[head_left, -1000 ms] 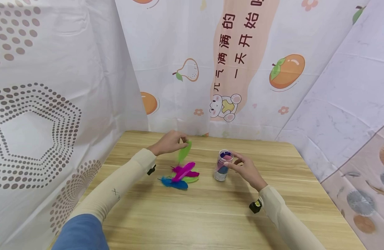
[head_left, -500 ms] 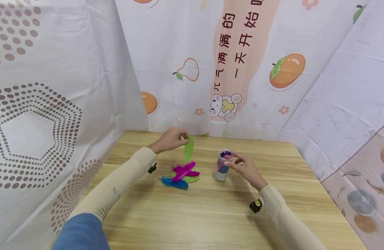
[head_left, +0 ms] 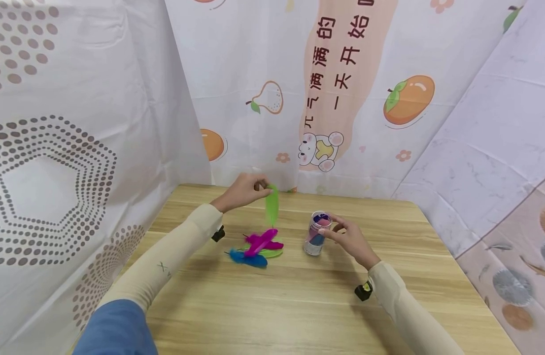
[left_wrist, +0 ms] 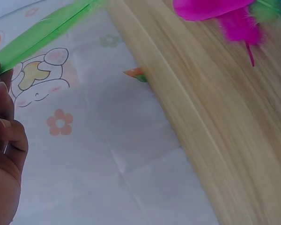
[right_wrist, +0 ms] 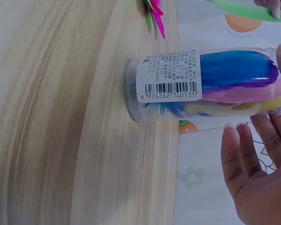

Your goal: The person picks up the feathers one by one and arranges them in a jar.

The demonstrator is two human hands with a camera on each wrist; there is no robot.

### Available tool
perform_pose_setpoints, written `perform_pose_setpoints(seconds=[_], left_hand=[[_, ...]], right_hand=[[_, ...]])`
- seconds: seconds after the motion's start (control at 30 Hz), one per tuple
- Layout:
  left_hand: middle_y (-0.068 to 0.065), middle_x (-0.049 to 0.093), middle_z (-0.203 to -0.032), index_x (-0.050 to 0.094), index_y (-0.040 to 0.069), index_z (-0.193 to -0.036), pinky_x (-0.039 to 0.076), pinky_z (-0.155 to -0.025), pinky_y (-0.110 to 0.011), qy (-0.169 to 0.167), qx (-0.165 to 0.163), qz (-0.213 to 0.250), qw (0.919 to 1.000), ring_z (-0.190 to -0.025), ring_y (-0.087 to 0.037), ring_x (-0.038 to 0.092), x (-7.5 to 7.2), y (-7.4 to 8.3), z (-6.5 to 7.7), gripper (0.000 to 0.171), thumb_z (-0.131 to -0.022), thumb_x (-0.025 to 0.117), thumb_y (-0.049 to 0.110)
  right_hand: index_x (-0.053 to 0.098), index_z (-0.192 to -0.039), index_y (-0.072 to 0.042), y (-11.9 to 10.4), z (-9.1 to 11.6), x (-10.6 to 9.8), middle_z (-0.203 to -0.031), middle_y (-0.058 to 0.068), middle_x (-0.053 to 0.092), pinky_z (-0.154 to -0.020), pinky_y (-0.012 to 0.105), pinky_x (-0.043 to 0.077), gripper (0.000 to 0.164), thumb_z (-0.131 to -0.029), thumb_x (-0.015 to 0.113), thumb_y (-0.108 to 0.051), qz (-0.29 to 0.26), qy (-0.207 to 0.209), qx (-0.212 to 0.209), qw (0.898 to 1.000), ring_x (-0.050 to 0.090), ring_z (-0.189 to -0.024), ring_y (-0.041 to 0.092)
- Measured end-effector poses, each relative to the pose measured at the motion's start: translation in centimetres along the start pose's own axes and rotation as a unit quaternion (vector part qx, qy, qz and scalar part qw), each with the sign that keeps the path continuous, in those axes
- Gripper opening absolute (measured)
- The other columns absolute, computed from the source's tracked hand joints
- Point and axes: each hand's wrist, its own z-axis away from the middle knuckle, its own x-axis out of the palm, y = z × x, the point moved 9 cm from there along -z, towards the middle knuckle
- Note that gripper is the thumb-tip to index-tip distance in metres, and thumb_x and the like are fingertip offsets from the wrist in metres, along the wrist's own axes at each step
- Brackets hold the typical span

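My left hand [head_left: 247, 191] pinches a bright green feather [head_left: 272, 204] by its upper end. The quill points down, just above the pile on the table in the head view. That pile has magenta feathers [head_left: 265, 240], a blue feather [head_left: 250, 259] and some light green. To the right stands a clear plastic jar [right_wrist: 166, 77], upright, with a barcode label. Blue, purple, pink and yellowish feathers fill it. Thumb and fingers of my right hand [head_left: 350, 240] grip the jar near its rim; the other fingers are held off it. No lid shows on the jar.
A wood-grain table [head_left: 263, 305] lies under everything. Printed white cloth [head_left: 255, 138] hangs along its back edge, with more cloth at both sides. A small black camera [head_left: 363, 291] sits at my right wrist, another [head_left: 218, 233] at the left.
My left hand has lifted the green feather higher and shifted it slightly right, and the feather hangs more upright. The right hand, the jar and the pile stay put.
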Motion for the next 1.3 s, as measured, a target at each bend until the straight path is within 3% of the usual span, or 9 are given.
perform_pose_setpoints(seconds=[0.8, 1.3], left_hand=[[0.003, 0.075, -0.09, 0.077, 0.013, -0.101, 0.045, -0.056, -0.028, 0.055, 0.018, 0.019, 0.9982, -0.066, -0.014, 0.057, -1.5, 2.4, -1.9, 0.01, -0.097, 0.075, 0.022], [0.002, 0.075, -0.088, 0.077, 0.012, -0.1, 0.043, -0.055, -0.027, 0.074, 0.037, 0.009, 0.9965, -0.064, -0.013, 0.055, -1.5, 4.3, -3.2, 0.01, -0.096, 0.076, 0.02]], right_hand=[[0.05, -0.153, -0.014, -0.2, 0.1, -0.1, -0.121, 0.017, 0.06, -0.085, 0.058, 0.053, 0.079, -0.089, 0.078, -0.05, 0.003, -0.01, 0.004, 1.0, 0.057, -0.108, 0.037], [0.052, -0.152, -0.014, -0.1, 0.0, -0.3, -0.117, 0.017, 0.064, -0.084, 0.059, 0.054, 0.078, -0.088, 0.079, -0.05, 0.006, -0.005, -0.003, 1.0, 0.06, -0.103, 0.035]])
